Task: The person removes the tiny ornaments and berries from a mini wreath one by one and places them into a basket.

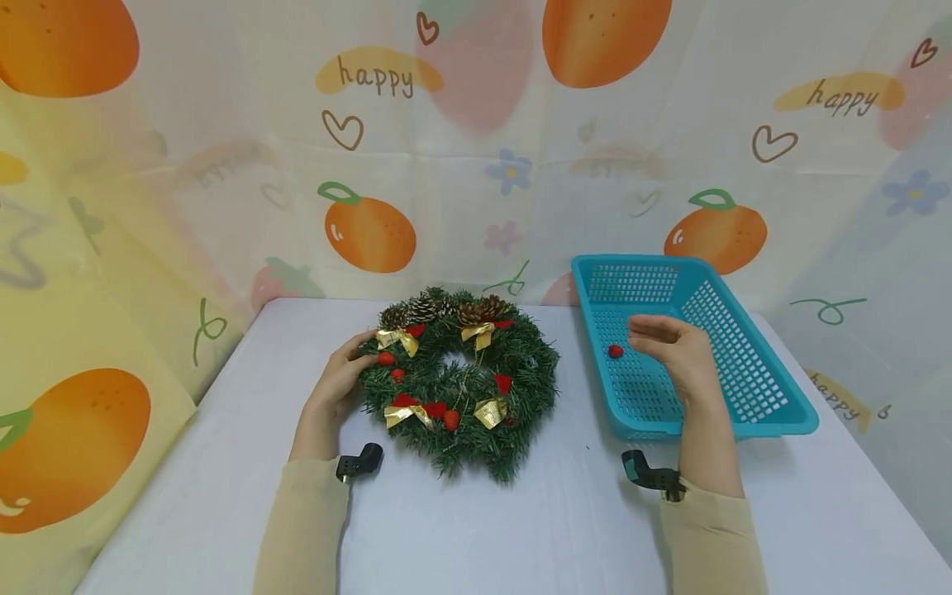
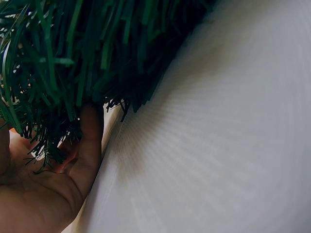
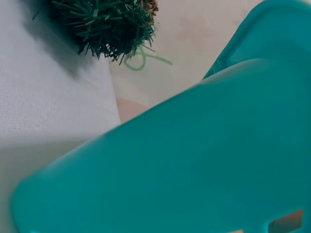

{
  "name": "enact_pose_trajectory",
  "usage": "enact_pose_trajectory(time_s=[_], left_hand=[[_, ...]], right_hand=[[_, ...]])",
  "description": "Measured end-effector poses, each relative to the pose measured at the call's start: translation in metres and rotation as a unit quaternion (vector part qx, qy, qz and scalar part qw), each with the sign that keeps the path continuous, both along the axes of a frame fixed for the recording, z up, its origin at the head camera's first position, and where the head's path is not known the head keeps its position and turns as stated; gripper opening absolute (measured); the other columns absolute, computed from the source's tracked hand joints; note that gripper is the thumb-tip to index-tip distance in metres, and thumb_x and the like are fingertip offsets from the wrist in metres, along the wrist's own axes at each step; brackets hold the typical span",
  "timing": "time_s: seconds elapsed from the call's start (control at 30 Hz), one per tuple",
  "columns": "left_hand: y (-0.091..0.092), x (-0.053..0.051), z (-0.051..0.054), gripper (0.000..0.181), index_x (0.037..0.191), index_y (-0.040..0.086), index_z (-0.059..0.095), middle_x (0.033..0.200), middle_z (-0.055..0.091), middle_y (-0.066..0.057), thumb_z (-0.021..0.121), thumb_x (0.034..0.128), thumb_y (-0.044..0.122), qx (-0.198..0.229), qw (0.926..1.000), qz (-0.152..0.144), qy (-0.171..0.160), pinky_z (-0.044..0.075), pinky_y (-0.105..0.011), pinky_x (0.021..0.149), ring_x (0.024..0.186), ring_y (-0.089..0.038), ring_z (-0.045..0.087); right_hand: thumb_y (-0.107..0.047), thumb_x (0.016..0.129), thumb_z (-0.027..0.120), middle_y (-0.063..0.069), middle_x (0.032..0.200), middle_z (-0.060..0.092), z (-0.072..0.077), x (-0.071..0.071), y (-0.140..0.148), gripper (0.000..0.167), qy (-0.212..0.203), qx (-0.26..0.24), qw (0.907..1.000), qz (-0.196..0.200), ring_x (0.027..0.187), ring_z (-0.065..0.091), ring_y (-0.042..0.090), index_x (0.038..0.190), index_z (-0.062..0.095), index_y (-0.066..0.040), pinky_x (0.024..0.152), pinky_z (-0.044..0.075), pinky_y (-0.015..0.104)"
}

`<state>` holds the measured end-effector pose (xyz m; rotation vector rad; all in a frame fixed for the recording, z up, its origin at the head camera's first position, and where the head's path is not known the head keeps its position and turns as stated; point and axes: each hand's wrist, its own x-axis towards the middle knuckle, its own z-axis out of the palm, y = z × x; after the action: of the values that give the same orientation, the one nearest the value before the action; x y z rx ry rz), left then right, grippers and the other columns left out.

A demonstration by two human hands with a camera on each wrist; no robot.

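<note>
A green wreath with pine cones, gold-and-red bows and red berries lies on the table. My left hand grips its left side, the fingers reaching round under the greenery in the left wrist view. Over the inside of the blue basket is my right hand, its fingers extended to the left and nothing visible in them. A red berry lies in the basket, left of those fingertips. The basket's wall hides most of the right hand in the right wrist view.
The white-covered table stands against a patterned cloth backdrop with printed oranges and hearts. A gap of table separates the wreath from the basket. A tiny dark speck lies on the cloth below that gap.
</note>
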<state>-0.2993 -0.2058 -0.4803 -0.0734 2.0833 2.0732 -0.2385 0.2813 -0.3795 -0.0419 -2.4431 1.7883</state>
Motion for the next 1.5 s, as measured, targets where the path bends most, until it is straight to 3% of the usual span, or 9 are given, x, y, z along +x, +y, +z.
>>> enact_pose_trajectory(time_s=[0.3, 0.57, 0.73, 0.9, 1.13, 1.27, 1.37, 1.5], left_hand=[[-0.001, -0.001, 0.002, 0.057, 0.154, 0.019, 0.035, 0.169, -0.004, -0.009, 0.05, 0.1003, 0.012, -0.041, 0.9991, 0.009, 0.001, -0.003, -0.069, 0.12, 0.156, -0.035, -0.01], [0.001, 0.0, 0.002, 0.056, 0.155, 0.02, 0.034, 0.169, -0.007, -0.007, 0.049, 0.1008, 0.011, -0.028, 0.9996, 0.006, -0.003, -0.003, -0.069, 0.12, 0.155, -0.035, -0.014], [0.002, 0.0, 0.004, 0.057, 0.155, 0.02, 0.033, 0.169, -0.006, -0.006, 0.048, 0.1015, 0.011, -0.016, 0.9999, 0.001, -0.002, -0.002, -0.062, 0.124, 0.155, -0.034, -0.014], [0.001, -0.001, 0.003, 0.058, 0.156, 0.016, 0.031, 0.169, -0.001, -0.013, 0.048, 0.1009, 0.01, -0.05, 0.9986, -0.003, 0.014, 0.01, -0.054, 0.126, 0.155, -0.038, -0.005], [0.0, -0.002, 0.004, 0.057, 0.155, 0.016, 0.033, 0.169, -0.004, -0.012, 0.049, 0.101, 0.011, -0.052, 0.9985, -0.001, 0.012, 0.002, -0.061, 0.125, 0.156, -0.036, -0.009], [0.0, -0.003, 0.003, 0.057, 0.155, 0.014, 0.032, 0.169, -0.005, -0.01, 0.048, 0.1007, 0.009, -0.049, 0.9987, -0.002, 0.014, 0.003, -0.059, 0.126, 0.156, -0.035, -0.009], [0.002, 0.0, 0.009, 0.058, 0.156, 0.013, 0.031, 0.169, -0.005, -0.01, 0.048, 0.1005, 0.008, -0.041, 0.9991, -0.004, 0.007, 0.004, -0.057, 0.127, 0.156, -0.036, -0.008], [0.005, 0.01, 0.023, 0.058, 0.156, 0.011, 0.031, 0.169, -0.002, -0.011, 0.047, 0.1005, 0.007, -0.047, 0.9989, -0.007, 0.002, 0.017, -0.046, 0.123, 0.156, -0.036, -0.004]], right_hand=[[-0.013, 0.092, 0.069, -0.026, 0.094, 0.07, 0.006, 0.003, -0.014, 0.046, 0.024, -0.028, 0.9991, 0.019, 0.092, 0.068, -0.007, 0.131, 0.057, 0.009, 0.083, 0.053, 0.007], [-0.011, 0.091, 0.07, -0.018, 0.098, 0.073, 0.012, 0.001, -0.028, 0.041, 0.044, -0.073, 0.9951, 0.051, 0.094, 0.07, -0.004, 0.126, 0.06, 0.007, 0.085, 0.054, 0.01], [-0.013, 0.092, 0.069, -0.018, 0.1, 0.072, 0.016, 0.0, -0.038, 0.043, 0.052, -0.056, 0.9952, 0.061, 0.096, 0.069, -0.004, 0.128, 0.059, 0.008, 0.086, 0.054, 0.01], [-0.015, 0.091, 0.07, -0.022, 0.101, 0.071, 0.018, 0.001, -0.052, 0.045, 0.05, -0.047, 0.9948, 0.076, 0.096, 0.069, -0.005, 0.13, 0.059, 0.006, 0.086, 0.055, 0.012], [-0.015, 0.09, 0.073, -0.017, 0.106, 0.071, 0.021, -0.001, -0.076, 0.042, 0.049, -0.039, 0.9919, 0.11, 0.098, 0.069, -0.002, 0.128, 0.063, -0.003, 0.088, 0.056, 0.017], [-0.014, 0.09, 0.072, 0.004, 0.119, 0.071, 0.019, -0.002, -0.092, 0.041, 0.042, -0.031, 0.9896, 0.134, 0.099, 0.068, 0.0, 0.129, 0.063, -0.004, 0.088, 0.057, 0.021], [-0.014, 0.091, 0.071, 0.022, 0.13, 0.064, 0.017, -0.003, -0.103, 0.041, 0.039, -0.024, 0.9875, 0.151, 0.099, 0.067, 0.0, 0.129, 0.063, -0.004, 0.088, 0.057, 0.022], [-0.014, 0.091, 0.07, 0.023, 0.13, 0.064, 0.012, -0.003, -0.118, 0.038, 0.03, -0.028, 0.9836, 0.176, 0.098, 0.068, 0.001, 0.127, 0.065, -0.004, 0.088, 0.057, 0.023]])
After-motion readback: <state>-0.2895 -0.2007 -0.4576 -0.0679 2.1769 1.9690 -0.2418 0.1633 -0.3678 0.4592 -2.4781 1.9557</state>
